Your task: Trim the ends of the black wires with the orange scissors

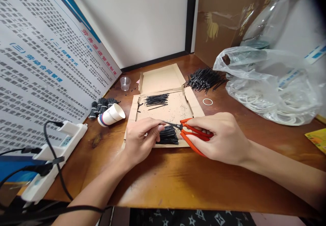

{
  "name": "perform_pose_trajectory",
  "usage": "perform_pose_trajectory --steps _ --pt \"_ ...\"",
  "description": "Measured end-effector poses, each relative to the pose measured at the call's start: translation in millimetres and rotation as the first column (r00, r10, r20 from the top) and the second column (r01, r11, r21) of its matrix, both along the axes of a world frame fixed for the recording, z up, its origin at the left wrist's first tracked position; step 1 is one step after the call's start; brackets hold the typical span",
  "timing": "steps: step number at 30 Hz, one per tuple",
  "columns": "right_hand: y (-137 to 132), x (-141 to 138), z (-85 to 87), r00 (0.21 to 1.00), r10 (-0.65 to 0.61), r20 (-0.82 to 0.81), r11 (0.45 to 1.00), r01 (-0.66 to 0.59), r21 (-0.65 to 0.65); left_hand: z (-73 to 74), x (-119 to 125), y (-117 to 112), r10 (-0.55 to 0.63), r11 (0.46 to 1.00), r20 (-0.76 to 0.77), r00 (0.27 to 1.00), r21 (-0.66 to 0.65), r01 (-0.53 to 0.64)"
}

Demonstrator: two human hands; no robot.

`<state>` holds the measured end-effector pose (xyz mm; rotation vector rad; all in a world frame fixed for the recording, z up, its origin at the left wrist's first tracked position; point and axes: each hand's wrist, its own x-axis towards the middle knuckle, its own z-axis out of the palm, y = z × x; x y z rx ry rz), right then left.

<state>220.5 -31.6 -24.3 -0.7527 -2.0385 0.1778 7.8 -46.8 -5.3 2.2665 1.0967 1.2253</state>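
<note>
My left hand (141, 139) is closed around a bundle of thin black strands (168, 136), whose free ends stick out to the right over a flattened cardboard box (163, 80). My right hand (219, 136) grips red-handled scissors (195, 134); their blades point left and meet the bundle near my left fingertips. A second small pile of black strands (156, 99) lies on the cardboard further back, with tiny black clippings scattered around it.
A larger heap of black strands (203, 78) and a loose rubber band (207, 101) lie at the back right. A plastic bag of rubber bands (270, 87) fills the right side. Tied bundles (102, 106), a tipped paper cup (112, 114), a clear cup (125, 82) and a power strip (54, 158) sit left.
</note>
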Motion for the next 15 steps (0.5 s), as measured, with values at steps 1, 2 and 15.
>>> perform_pose_trajectory --steps 1,2,15 --pt "-0.1 0.0 0.3 1.0 0.011 0.005 1.0 -0.011 -0.006 0.2 -0.2 0.1 0.0 1.0 -0.008 1.0 -0.001 0.0" --pt "-0.2 -0.2 0.6 1.0 0.021 0.012 1.0 -0.021 -0.009 0.2 -0.5 0.2 -0.003 1.0 -0.018 1.0 -0.002 0.003" --pt "-0.5 0.4 -0.7 0.999 -0.012 0.039 0.999 0.01 0.039 -1.1 -2.2 0.6 -0.042 0.999 -0.007 0.999 -0.003 0.042"
